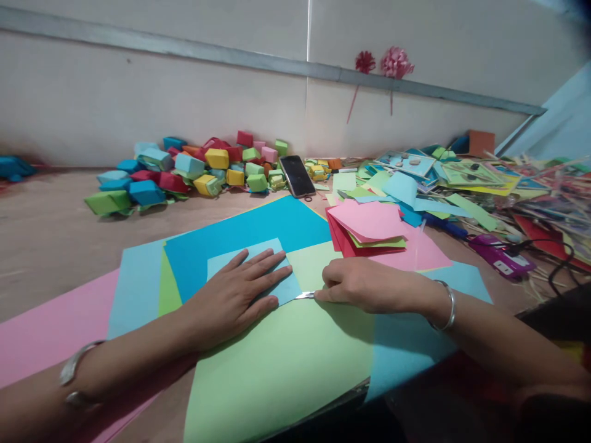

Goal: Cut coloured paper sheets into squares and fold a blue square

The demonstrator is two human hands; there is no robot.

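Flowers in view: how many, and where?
2: a red flower at the wall rail, and a larger pink flower just right of it, also at the rail. No others appear hidden there.

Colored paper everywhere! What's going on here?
Someone is working on paper with both hands. The left hand lies flat on a small light blue sheet, and the right hand grips a thin metal blade at that sheet's corner. Under them is a big pale green sheet. A pile of pink and red papers sits beyond the right hand, and a phone lies farther back.
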